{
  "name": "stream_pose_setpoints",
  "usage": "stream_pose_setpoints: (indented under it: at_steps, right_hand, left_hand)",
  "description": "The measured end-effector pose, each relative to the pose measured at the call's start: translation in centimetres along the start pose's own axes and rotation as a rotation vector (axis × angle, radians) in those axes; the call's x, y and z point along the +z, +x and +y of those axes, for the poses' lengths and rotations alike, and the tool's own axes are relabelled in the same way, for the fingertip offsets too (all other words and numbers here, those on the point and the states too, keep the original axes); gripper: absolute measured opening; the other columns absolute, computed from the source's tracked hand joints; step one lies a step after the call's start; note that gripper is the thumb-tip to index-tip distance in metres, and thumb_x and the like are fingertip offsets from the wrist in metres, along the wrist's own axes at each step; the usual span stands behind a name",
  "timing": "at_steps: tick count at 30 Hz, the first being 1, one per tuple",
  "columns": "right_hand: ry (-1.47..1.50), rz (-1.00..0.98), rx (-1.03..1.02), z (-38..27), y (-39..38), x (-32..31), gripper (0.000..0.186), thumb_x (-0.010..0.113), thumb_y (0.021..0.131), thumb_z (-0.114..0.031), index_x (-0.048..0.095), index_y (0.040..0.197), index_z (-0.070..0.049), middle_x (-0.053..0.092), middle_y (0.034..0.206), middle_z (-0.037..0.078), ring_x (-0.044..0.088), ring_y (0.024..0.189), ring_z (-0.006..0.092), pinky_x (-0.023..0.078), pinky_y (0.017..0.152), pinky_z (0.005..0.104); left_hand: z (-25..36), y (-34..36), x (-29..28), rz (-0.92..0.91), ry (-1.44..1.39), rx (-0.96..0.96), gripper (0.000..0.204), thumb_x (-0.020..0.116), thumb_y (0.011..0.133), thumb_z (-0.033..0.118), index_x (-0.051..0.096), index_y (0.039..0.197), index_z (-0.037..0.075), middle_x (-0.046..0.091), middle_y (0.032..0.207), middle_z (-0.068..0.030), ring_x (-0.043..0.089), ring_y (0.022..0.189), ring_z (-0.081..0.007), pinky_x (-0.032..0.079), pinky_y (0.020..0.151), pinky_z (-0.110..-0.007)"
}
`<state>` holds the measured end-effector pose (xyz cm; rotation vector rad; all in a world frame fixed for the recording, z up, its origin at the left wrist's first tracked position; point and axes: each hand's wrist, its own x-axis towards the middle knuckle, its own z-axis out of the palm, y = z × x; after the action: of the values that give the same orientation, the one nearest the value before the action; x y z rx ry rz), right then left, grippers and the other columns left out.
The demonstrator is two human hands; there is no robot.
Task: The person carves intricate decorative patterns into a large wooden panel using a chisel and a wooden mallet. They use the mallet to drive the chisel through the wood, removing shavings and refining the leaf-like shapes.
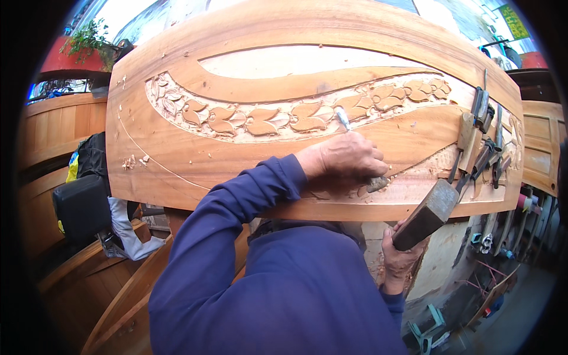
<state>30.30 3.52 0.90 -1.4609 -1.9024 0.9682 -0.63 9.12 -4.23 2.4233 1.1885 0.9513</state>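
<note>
My left hand (346, 155) is closed around a carving chisel (342, 117). Its bright metal blade slants up to the left and rests against the carved band (260, 121) of flower or leaf shapes. Part of the handle pokes out below my fingers. Just beyond the near edge of the wooden panel (284, 26), my right hand (402, 255) grips a dark, block-shaped mallet (427, 214). The mallet head is tilted and apart from the chisel. Where its handle runs, I cannot see.
Several carving tools (476, 133) lie in a pile on the panel's right side. Wood shavings (135, 161) are scattered at its left. A black padded seat (83, 204) stands at the left, near more wooden panels (68, 127). Teal stools (427, 328) sit on the floor at lower right.
</note>
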Motion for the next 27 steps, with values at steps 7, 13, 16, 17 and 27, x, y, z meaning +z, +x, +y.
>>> stream_pose_setpoints:
  at_steps: [7, 13, 16, 17, 27]
  right_hand:
    - [-0.266, 0.184, -0.467, -0.5, 1.7, 2.7, 0.081, 0.085, 0.074, -0.002, 0.042, 0.142, 0.001, 0.066, 0.12, 0.02, 0.07, 0.105, 0.0311, 0.057, 0.091, 0.0425]
    - [-0.489, 0.114, -0.672, -0.8, 4.6, 2.6, 0.07, 0.083, 0.086, -0.03, 0.046, 0.138, -0.003, 0.068, 0.12, 0.02, 0.07, 0.096, 0.0397, 0.058, 0.081, 0.0467]
    - [-0.397, 0.151, -0.723, -0.3, 4.7, 2.9, 0.067, 0.082, 0.086, -0.03, 0.047, 0.137, -0.003, 0.068, 0.119, 0.019, 0.07, 0.096, 0.0395, 0.058, 0.081, 0.0464]
    - [-0.365, 0.161, -0.751, -0.1, 4.8, 3.0, 0.067, 0.082, 0.086, -0.03, 0.048, 0.136, -0.003, 0.068, 0.119, 0.019, 0.07, 0.096, 0.0394, 0.058, 0.081, 0.0462]
    - [-0.391, 0.056, -0.772, -1.1, 6.2, 3.7, 0.064, 0.079, 0.089, -0.03, 0.047, 0.136, -0.004, 0.067, 0.113, 0.019, 0.069, 0.094, 0.0386, 0.058, 0.079, 0.0476]
  left_hand:
    - [-0.7, -0.5, -0.2, 0.076, -0.089, 0.043, 0.015, 0.068, 0.076, 0.015, 0.055, 0.082, 0.014, 0.055, 0.075, -0.0024, 0.064, 0.068, -0.0248, 0.052, 0.054, -0.04]
    - [-1.6, -0.8, 0.3, 0.154, -0.14, 0.066, 0.019, 0.071, 0.07, 0.013, 0.059, 0.085, 0.016, 0.059, 0.075, -0.0013, 0.065, 0.067, -0.024, 0.052, 0.053, -0.039]
    - [-1.5, -0.7, -0.3, 0.102, -0.106, 0.07, 0.02, 0.072, 0.07, 0.014, 0.063, 0.087, 0.016, 0.06, 0.076, -0.0013, 0.066, 0.069, -0.0242, 0.052, 0.053, -0.039]
    - [-1.7, -0.9, 0.2, 0.124, -0.126, 0.069, 0.02, 0.072, 0.069, 0.013, 0.062, 0.086, 0.016, 0.06, 0.076, -0.0013, 0.066, 0.068, -0.0244, 0.051, 0.053, -0.039]
    - [-1.6, -0.7, -0.5, 0.221, -0.25, 0.045, 0.019, 0.072, 0.071, 0.015, 0.054, 0.073, 0.014, 0.054, 0.068, -0.0037, 0.064, 0.063, -0.0251, 0.047, 0.05, -0.041]
